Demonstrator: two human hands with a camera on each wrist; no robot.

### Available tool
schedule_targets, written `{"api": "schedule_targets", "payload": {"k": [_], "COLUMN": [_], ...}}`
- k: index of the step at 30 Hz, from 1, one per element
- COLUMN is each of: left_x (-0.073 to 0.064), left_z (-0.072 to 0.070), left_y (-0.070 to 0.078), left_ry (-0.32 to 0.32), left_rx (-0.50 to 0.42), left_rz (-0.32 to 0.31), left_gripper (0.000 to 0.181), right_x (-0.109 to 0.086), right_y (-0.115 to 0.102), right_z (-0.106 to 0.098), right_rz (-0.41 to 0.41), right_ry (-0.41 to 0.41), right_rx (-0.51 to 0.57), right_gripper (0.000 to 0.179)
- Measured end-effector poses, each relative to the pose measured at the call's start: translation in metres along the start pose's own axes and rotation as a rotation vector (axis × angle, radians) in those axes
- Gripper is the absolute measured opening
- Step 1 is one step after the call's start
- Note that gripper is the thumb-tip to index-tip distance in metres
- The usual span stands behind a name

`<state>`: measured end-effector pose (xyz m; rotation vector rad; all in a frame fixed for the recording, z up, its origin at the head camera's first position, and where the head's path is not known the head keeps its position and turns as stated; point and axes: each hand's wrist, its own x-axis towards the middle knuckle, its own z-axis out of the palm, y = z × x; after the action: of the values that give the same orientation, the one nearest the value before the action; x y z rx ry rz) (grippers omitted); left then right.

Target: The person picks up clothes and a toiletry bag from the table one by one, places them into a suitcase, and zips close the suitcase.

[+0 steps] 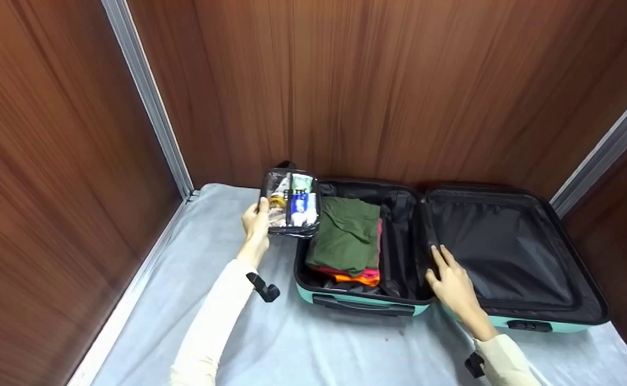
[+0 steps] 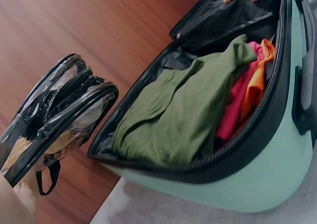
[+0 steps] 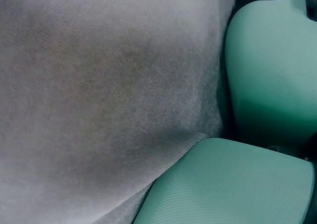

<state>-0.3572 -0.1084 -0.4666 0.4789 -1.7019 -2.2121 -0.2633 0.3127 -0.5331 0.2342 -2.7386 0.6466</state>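
My left hand grips the left side of a clear toiletry bag with black trim, with bottles and tubes visible through it. The bag is raised beside the left half of an open mint-green suitcase, overlapping its rim in the head view. Folded clothes lie in that half: a dark green garment on top, pink and orange ones below. My right hand rests with extended fingers on the inner edge of the suitcase's right half, by the hinge. The right wrist view does not show this hand.
A grey-blue cloth covers the surface under the suitcase. Brown wood-look panels stand behind and at both sides, with metal strips at the corners. A black carry handle sits on the suitcase's near side.
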Motion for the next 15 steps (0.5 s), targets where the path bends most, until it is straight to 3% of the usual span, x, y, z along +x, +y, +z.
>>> {"api": "schedule_targets", "payload": {"k": [15], "left_x": [-0.022], "left_z": [0.044], "left_y": [-0.015], "left_ry": [-0.193], "left_rx": [-0.187], "left_rz": [-0.027], "left_gripper": [0.03], "right_x": [0.0], "right_y": [0.001], "right_z": [-0.002], "right_rz": [0.008], "right_ry": [-0.015], "right_rx": [-0.007], "right_gripper": [0.058]}}
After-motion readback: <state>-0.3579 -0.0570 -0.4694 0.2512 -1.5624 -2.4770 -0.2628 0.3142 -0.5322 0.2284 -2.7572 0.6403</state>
